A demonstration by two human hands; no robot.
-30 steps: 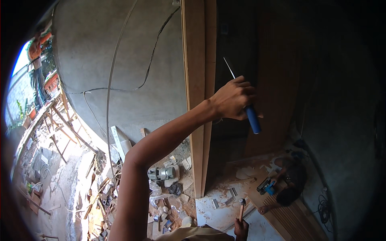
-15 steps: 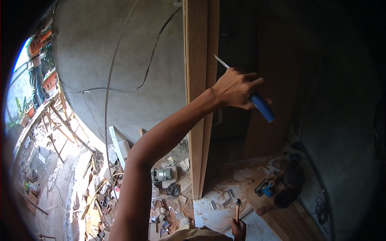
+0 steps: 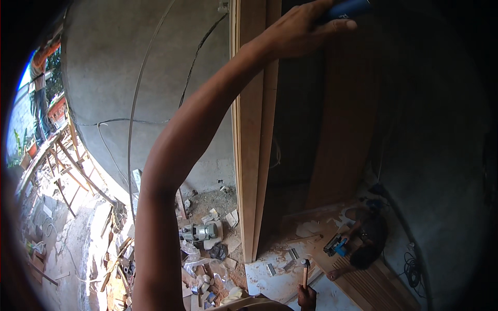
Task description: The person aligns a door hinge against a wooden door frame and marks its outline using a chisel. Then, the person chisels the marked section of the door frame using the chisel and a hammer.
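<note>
The left hand [image 3: 303, 31] is raised high, at about one o'clock in the head view, its forearm running up from the lower edge at seven o'clock; the fingers are curled tight round the blue handle of a tool [image 3: 346, 9], most likely a screwdriver, whose handle juts out to the right past the thumb and whose shaft is hidden behind the hand; the hand sits just beside, perhaps against, the upper part of the tall wooden door frame [image 3: 252, 155], which stands upright through the middle of the view from twelve o'clock down to the floor; whether the tool's tip touches the wood cannot be told; the right hand [image 3: 307, 298] shows only small at six o'clock, closed round the wooden shaft of a hammer [image 3: 304, 270], whose head points upward; to the left of the frame, from nine to eleven o'clock, stands a grey rendered wall [image 3: 129, 78] with thin cables [image 3: 136, 103] hanging down it; on the floor at six to seven o'clock lie scraps and a small grey power tool [image 3: 199, 231]; at four o'clock another person [image 3: 369, 239] crouches on the floor beside a blue power tool [image 3: 335, 244] and wooden boards [image 3: 371, 285].
</note>
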